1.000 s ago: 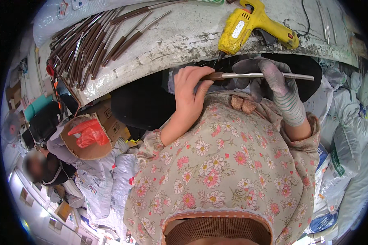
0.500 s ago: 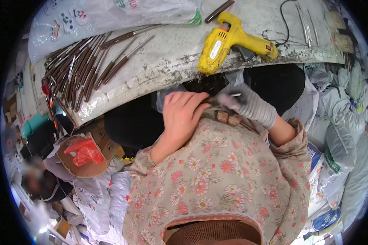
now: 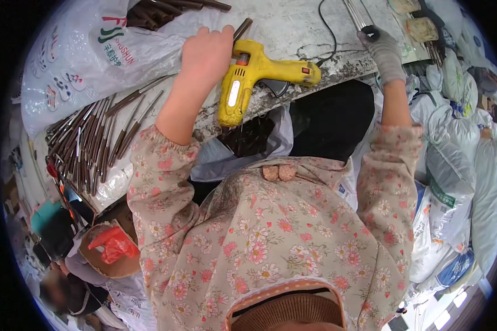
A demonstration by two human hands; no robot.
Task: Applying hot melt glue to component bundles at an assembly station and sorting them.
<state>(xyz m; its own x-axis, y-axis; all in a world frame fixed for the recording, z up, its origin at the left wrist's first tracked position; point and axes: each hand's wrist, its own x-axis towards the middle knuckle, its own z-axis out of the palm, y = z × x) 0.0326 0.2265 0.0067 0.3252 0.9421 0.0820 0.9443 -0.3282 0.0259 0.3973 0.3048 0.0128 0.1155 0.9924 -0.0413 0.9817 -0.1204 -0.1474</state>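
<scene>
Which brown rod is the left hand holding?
The single rod poking out beyond the left hand, just above the yellow glue gun; the rest lie piled at the table's left.

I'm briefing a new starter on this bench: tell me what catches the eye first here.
The bright yellow glue gun lies mid-bench, its cable running away. Beside it the bare left hand rests on a dark rod, while the gloved right hand reaches to thin metal rods at the far right. A heap of brown rods fans out at the left.
</scene>
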